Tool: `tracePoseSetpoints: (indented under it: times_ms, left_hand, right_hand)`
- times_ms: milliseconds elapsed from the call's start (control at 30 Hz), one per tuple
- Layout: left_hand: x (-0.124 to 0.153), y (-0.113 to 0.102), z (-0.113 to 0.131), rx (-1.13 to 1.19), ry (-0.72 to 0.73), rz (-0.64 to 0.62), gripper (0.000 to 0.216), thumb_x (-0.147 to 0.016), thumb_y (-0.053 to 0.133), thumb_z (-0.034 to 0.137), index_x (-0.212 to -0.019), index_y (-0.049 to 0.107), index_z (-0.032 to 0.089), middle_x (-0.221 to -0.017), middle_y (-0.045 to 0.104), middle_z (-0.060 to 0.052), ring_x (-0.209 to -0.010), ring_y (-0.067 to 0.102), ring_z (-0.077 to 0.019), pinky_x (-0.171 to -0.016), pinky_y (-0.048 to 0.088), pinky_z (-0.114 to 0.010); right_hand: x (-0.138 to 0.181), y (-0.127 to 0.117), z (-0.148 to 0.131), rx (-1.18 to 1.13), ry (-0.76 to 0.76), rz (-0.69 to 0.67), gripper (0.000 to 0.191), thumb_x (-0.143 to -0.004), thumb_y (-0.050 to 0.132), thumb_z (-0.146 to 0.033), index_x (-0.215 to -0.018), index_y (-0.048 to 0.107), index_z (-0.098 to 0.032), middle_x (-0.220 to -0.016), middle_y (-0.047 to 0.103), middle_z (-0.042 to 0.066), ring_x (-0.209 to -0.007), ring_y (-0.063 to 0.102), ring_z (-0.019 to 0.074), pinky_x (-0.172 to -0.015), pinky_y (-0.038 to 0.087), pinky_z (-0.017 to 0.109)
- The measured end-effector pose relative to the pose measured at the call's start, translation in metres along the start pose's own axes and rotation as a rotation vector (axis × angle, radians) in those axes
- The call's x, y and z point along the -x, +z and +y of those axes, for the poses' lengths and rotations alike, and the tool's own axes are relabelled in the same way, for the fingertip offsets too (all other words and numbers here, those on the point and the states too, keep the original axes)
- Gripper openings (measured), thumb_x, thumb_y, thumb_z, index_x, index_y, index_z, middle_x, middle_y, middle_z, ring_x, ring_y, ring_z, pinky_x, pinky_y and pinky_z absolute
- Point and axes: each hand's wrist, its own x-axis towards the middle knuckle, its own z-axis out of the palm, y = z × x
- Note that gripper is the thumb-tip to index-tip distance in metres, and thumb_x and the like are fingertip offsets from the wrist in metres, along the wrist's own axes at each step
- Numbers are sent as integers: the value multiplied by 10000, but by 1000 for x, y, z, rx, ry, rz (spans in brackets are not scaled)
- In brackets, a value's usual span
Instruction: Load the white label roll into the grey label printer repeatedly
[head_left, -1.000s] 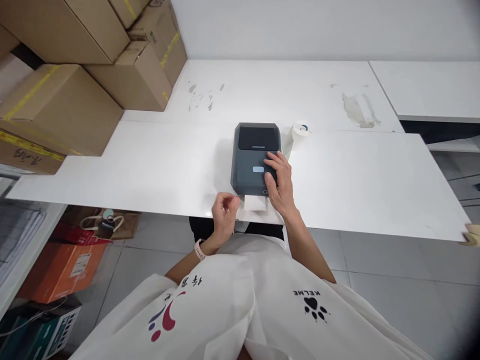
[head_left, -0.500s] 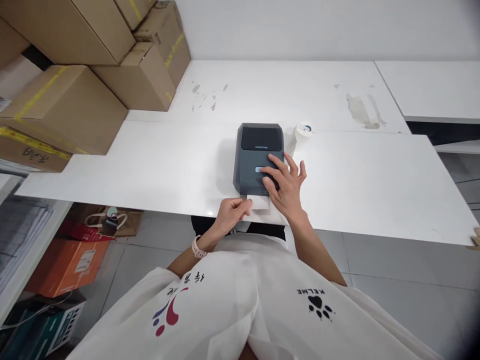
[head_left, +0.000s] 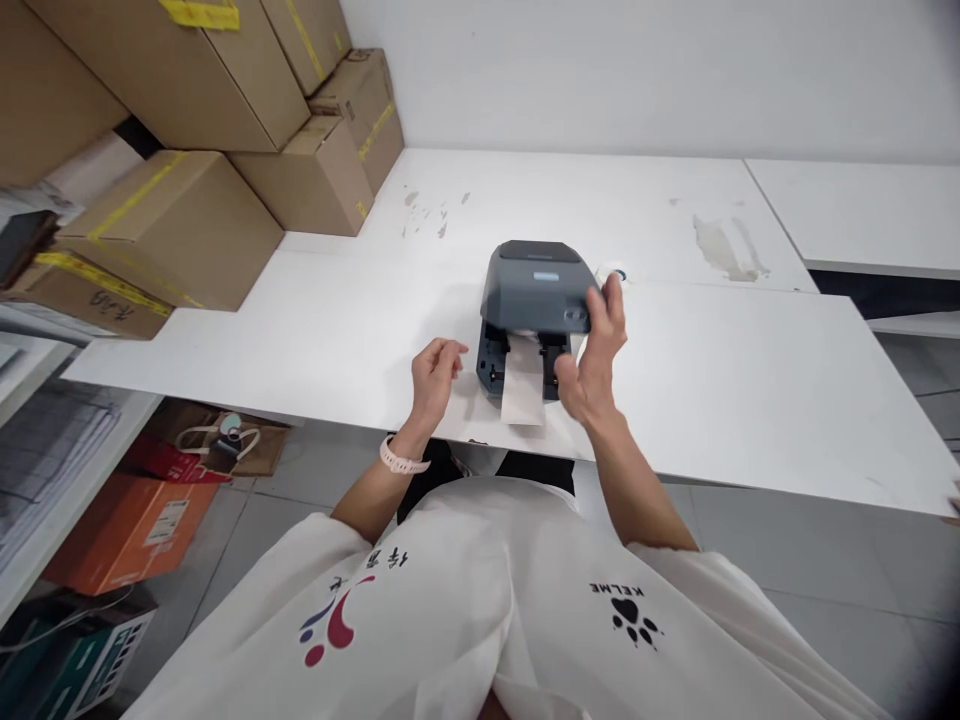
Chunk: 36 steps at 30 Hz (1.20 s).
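A dark grey label printer (head_left: 491,375) stands near the table's front edge with its lid (head_left: 536,290) raised. Out of its front hangs a white paper strip (head_left: 523,385), its end lying toward the table edge. My right hand (head_left: 596,350) is at the lid's right front corner, fingers against the edge and thumb lower down beside the printer body. To the printer's left, my left hand (head_left: 436,378) hovers with curled fingers, apart from printer and paper; nothing shows in it. Behind my right hand, a roll of white paper (head_left: 611,272) is mostly hidden.
Cardboard boxes (head_left: 180,225) taped in yellow are stacked on the table's left. The white table (head_left: 735,390) has peeled patches toward the wall. An orange box (head_left: 139,530) and a paper bag (head_left: 259,455) are on the floor at lower left.
The printer's lid has gone from closed to raised, baring the paper strip inside. My left hand has let go of the strip and moved left. My right hand has risen with the lid.
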Motion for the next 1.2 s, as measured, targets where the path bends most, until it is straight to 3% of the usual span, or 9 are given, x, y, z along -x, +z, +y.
tracePoseSetpoints:
  times_ms: [167,300,433,533,667,867,967,1067,1200]
  left_hand:
    - [-38,35,6,-243,-35,-189,560,-844,639,379,-1381,535,255,-1449,581,-122,-1304,555,-304,-1012,482,-426]
    - [-58,51,8,-386,-20,-241,731,-796,657,342,-1480,429,219,-1517,528,-157,-1378,501,-371,-1070,451,-498]
    - [-66,54,7,-442,-49,-225,759,-760,650,277,-1481,423,216,-1465,583,-162,-1303,573,-368,-1045,469,-503]
    - [-68,55,3,-467,-42,-212,732,-763,639,272,-1471,457,230,-1407,636,-142,-1249,615,-377,-1044,472,-516]
    - [-69,57,-5,-489,7,-172,731,-780,576,196,-1498,466,273,-1311,703,-100,-1254,616,-387,-1107,423,-557]
    - [-67,55,-8,-470,10,-158,803,-772,523,137,-1553,398,270,-1280,721,-88,-1273,622,-362,-1142,394,-556]
    - [-65,54,-6,-478,5,-164,773,-794,495,148,-1552,388,251,-1359,690,-93,-1260,633,-353,-1117,419,-550]
    - [-64,54,-5,-445,9,-160,743,-804,496,162,-1536,409,253,-1427,652,-85,-1302,612,-341,-1142,405,-538]
    - [-63,55,-4,-439,5,-169,726,-821,488,182,-1538,409,265,-1438,645,-93,-1265,622,-347,-1133,401,-572]
  right_hand:
    - [-109,1,17,34,-19,65,664,-1036,112,-643,-1645,82,-381,-1682,286,59,-1577,262,311,-1250,262,583]
    - [-162,7,40,156,-78,61,693,-1029,154,-665,-1651,-15,-411,-1670,302,62,-1571,274,312,-1210,321,594]
    - [-159,9,40,198,-108,54,587,-1051,266,-578,-1583,360,-347,-1553,479,90,-1501,379,337,-1199,344,588]
    - [-137,15,33,222,-90,-292,449,-1052,333,-382,-1299,675,-228,-1291,691,137,-1269,600,353,-1081,471,553]
    - [-115,42,34,415,-54,-905,340,-921,493,-155,-1133,759,-162,-1164,759,165,-1099,695,362,-927,544,506]
    - [-120,69,39,337,-98,-1213,443,-713,704,-113,-1136,784,-214,-1102,791,111,-993,730,337,-826,553,411]
    - [-125,35,44,97,-131,-1217,451,-781,731,-265,-1231,749,-254,-1147,778,56,-962,714,266,-834,555,365]
    - [-113,-29,61,-356,-130,-1004,421,-847,729,-449,-1233,735,-280,-1236,726,62,-1048,675,248,-925,546,401]
    - [-74,-97,106,-468,128,-759,311,-807,801,-475,-1077,767,-323,-1109,719,61,-1023,672,248,-952,541,445]
